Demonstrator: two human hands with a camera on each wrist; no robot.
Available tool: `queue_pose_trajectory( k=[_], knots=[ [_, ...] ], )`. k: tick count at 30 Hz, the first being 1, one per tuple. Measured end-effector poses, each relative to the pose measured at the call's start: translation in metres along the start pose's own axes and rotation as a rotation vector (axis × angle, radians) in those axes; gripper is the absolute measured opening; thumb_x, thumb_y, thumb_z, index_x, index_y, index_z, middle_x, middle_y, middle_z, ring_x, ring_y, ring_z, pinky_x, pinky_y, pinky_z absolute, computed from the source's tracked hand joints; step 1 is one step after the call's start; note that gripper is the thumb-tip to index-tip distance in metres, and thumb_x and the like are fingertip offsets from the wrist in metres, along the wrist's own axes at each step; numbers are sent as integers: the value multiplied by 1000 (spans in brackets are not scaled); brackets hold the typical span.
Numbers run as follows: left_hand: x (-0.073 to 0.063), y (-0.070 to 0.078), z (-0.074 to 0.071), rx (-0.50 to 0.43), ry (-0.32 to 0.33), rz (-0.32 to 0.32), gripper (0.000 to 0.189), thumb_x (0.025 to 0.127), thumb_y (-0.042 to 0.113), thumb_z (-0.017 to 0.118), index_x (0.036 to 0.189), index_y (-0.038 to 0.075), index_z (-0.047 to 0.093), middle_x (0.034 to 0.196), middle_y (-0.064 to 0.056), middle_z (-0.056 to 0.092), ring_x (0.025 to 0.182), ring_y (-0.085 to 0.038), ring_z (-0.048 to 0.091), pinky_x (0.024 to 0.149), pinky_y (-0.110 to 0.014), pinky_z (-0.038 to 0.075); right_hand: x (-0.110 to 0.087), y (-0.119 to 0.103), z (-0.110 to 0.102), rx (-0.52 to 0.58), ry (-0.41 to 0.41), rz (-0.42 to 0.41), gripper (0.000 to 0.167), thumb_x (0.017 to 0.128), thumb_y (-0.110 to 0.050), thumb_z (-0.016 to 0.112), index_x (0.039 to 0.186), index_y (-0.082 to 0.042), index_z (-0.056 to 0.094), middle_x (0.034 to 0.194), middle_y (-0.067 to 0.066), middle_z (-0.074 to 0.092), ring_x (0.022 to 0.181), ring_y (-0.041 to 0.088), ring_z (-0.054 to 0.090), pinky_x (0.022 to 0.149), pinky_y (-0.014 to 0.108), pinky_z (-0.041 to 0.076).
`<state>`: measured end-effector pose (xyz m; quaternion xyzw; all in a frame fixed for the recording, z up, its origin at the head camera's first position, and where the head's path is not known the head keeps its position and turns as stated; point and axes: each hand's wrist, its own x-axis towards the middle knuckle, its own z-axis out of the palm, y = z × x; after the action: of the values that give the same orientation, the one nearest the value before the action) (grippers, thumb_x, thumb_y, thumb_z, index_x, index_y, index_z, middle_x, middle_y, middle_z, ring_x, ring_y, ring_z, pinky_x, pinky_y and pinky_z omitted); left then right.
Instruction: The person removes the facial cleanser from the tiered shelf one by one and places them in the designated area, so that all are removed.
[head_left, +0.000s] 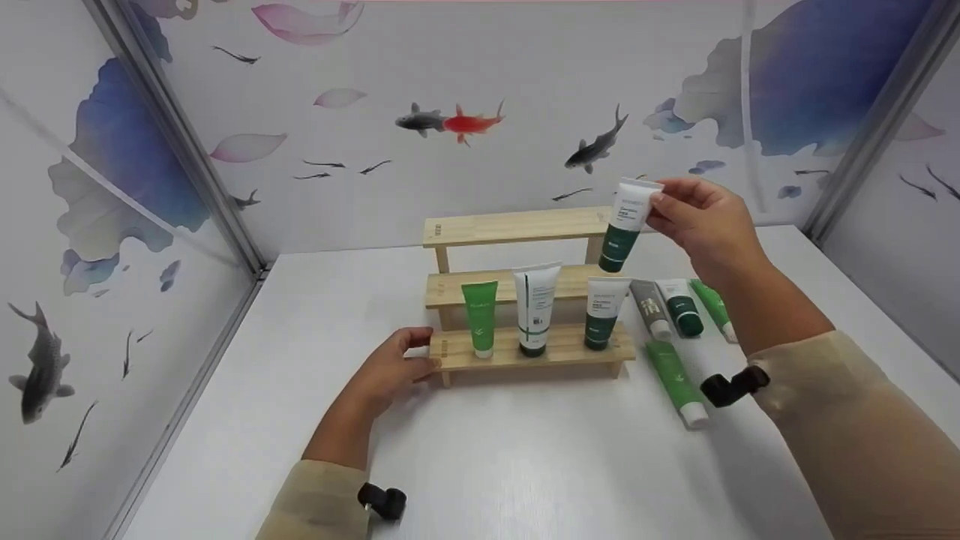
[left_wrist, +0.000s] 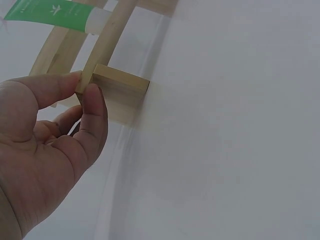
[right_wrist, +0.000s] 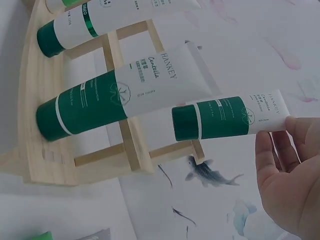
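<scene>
Head view: your right hand (head_left: 709, 225) pinches the white-and-green tube (head_left: 625, 225) by its crimped end; it hangs down and left of that grip, long axis leaning a little off upright, near the right end of the middle shelf (head_left: 576, 283). Left wrist: your left hand (left_wrist: 45, 150), farther off, grips the bottom shelf (left_wrist: 105, 47) by its end. Right wrist: the cap (right_wrist: 185, 123) points away from your fingers; whether it touches wood, you can't tell.

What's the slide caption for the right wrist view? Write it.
Right fingers pinch a green-and-white tube by its white end, near a similar tube standing on a wooden rack.
</scene>
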<state>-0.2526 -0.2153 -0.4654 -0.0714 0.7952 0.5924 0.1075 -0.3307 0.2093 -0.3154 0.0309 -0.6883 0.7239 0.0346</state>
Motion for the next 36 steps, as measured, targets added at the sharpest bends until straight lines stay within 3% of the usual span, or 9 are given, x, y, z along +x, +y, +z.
queue_pose_trajectory(
  k=[11,17,29,36],
  knots=[
    [-2,0,0,-13,-6,3,62,96,8,74,154,13,52,160,-9,51,127,-25,66,100,-34,59,-27,21,-42,-11,102,30,53,94,-31,81,141,-14,63,132,1,64,121,19,69,92,18,60],
    [-2,-1,0,-22,-20,6,62,96,7,73,154,12,51,160,-10,50,128,-25,66,99,-33,60,-41,39,-60,-47,91,33,50,98,-32,78,142,-14,62,131,-1,63,114,13,71,93,18,60],
    [-1,-1,2,16,14,-12,59,97,7,70,153,13,53,160,-9,51,132,-26,66,104,-37,59,-59,76,-82,53,83,53,51,98,-29,78,141,-11,59,129,-3,61,110,11,68,88,17,62],
    [-1,0,2,11,3,-15,59,97,7,70,154,13,52,160,-8,51,132,-26,66,106,-38,58,-62,88,-92,50,83,68,54,97,-32,79,143,-11,59,130,-3,60,108,10,69,89,16,61]
  ],
)
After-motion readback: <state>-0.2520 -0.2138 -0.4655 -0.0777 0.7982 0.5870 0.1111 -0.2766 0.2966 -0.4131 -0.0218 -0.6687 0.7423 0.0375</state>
